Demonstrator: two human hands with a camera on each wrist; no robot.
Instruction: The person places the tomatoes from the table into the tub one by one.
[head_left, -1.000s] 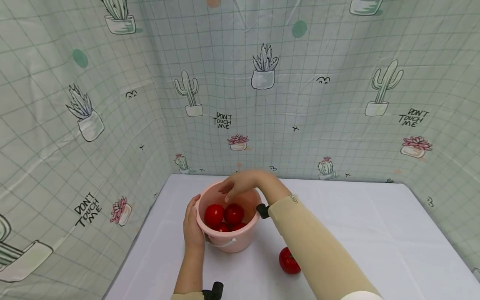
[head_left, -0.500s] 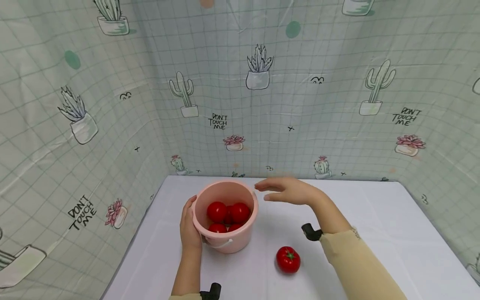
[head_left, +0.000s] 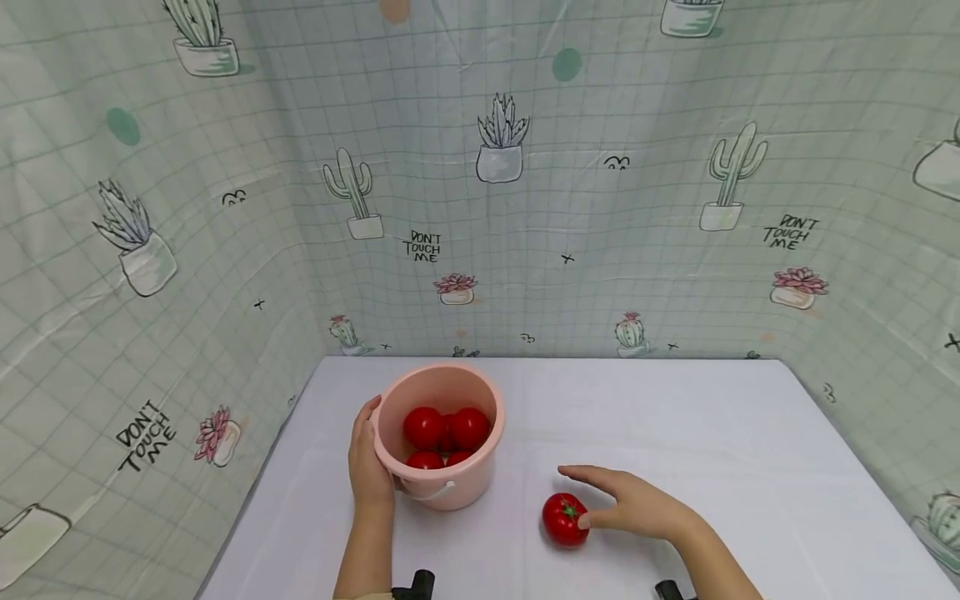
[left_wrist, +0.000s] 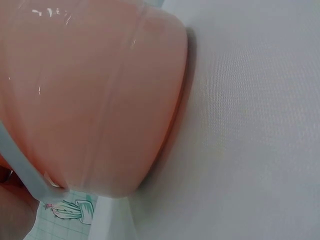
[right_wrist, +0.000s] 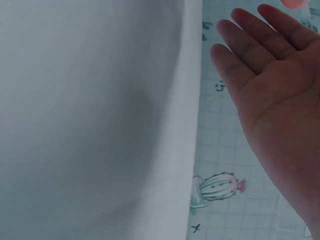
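Note:
In the head view a pink bucket (head_left: 474,478) stands on the white tabletop, with several red tomatoes (head_left: 424,427) inside. My left hand (head_left: 367,468) holds the bucket's left side, fingers curved along its outer wall up to the rim. The left wrist view shows the bucket's lower wall (left_wrist: 125,95) and part of the hand (left_wrist: 15,212) under the white handle (left_wrist: 22,165). One red tomato (head_left: 561,518) with a green stem top lies right of the bucket. Above its right side my right hand (head_left: 637,504) is spread, the thumb overlapping it in the head view.
White cloth covers the table (head_left: 660,417). Behind and beside it hangs a grid-patterned curtain (head_left: 570,208) printed with cacti. The right wrist view shows the cloth's edge (right_wrist: 185,125) falling beside that curtain.
My right hand has withdrawn from inside the bucket, swung right, then come down toward the lone tomato. The left hand keeps hold of the bucket.

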